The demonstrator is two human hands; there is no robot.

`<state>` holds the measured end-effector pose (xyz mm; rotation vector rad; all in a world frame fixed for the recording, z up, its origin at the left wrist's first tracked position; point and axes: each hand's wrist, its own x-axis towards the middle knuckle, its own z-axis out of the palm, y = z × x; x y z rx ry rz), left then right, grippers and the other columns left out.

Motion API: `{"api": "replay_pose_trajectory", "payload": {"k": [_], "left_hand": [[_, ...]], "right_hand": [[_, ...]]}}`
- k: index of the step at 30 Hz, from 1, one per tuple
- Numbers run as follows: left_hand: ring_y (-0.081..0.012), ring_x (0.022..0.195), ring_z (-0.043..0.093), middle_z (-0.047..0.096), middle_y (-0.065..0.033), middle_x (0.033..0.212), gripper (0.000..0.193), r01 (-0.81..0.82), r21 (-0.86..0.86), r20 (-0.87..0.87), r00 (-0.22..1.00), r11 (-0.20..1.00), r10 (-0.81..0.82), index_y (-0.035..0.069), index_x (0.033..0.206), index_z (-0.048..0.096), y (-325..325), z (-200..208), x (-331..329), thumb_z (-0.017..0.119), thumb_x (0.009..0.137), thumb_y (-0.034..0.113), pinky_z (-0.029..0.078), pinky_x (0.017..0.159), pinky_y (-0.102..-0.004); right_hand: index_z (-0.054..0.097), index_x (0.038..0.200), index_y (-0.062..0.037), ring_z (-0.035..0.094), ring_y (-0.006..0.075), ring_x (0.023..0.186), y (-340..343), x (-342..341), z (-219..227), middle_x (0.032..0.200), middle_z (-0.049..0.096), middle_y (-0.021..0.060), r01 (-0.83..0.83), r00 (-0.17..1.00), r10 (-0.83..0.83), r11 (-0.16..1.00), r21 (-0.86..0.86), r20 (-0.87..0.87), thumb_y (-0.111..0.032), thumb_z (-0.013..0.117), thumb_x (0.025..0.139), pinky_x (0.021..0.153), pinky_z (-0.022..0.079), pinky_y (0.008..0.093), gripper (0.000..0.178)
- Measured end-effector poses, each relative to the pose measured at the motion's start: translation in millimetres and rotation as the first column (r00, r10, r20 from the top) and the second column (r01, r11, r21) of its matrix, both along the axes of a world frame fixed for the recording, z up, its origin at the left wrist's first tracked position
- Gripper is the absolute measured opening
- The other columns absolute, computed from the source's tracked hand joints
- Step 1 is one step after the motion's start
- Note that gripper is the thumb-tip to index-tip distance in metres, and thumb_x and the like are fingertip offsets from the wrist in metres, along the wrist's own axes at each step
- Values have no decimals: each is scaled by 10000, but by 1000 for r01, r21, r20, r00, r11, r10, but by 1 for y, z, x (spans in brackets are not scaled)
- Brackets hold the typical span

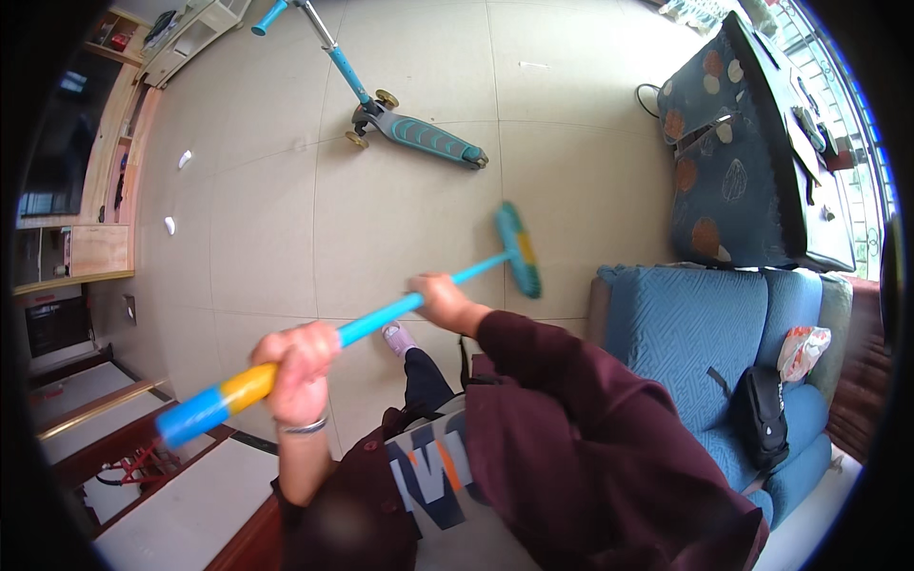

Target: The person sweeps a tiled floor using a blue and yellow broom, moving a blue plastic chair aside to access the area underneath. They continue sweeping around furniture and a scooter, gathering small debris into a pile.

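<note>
With both hands I hold a broom (381, 319) with a light blue handle. My left hand (300, 366), a bracelet on its wrist, is closed round the handle just below the yellow and blue end grip. Further down, my right hand (443, 298) is wrapped round the handle too, nearer the brush. The teal and yellow broom head (517, 249) is slightly blurred and lies at the floor ahead, right of centre. Whether its bristles press on the tiles I cannot tell.
A teal and grey kick scooter (409, 131) stands ahead on the tiled floor (248, 228). At right are a table draped in a patterned cloth (709, 162) and a blue sofa (690, 333) bearing a black bag (762, 414). Two small white pieces (170, 226) lie left, near wooden cabinets (100, 249).
</note>
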<state>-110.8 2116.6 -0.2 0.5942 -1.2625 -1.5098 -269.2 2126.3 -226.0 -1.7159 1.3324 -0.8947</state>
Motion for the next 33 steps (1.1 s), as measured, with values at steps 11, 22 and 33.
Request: {"api": "replay_pose_trajectory", "payload": {"k": [11, 22, 33], "left_hand": [[-132, 451, 397, 484, -24, 587, 253, -94, -278, -85, 994, 956, 73, 83, 729, 414, -35, 43, 118, 632, 827, 168, 334, 480, -274], [-148, 563, 430, 421, -9, 551, 242, -186, 102, 153, 974, 977, 170, 94, 674, 401, -31, -27, 229, 521, 876, 148, 418, 660, -357], [-148, 481, 417, 437, -30, 541, 325, -192, -384, 91, 965, 903, 244, 65, 614, 361, -88, 63, 287, 636, 775, 3, 368, 472, -263]], "right_hand": [[542, 682, -65, 547, 320, 731, -75, 150, 67, 682, 559, 104, 70, 996, -57, 974, -215, 69, -92, 654, 692, 675, 422, 414, 116], [554, 690, -73, 573, 360, 750, -35, 223, -13, 706, 582, 145, -93, 993, 100, 989, 112, -55, -132, 652, 688, 668, 457, 448, 114], [535, 976, -44, 565, 317, 878, -153, 306, 110, 928, 582, 138, -257, 965, 259, 908, -331, -38, -128, 654, 768, 778, 463, 380, 254]]}}
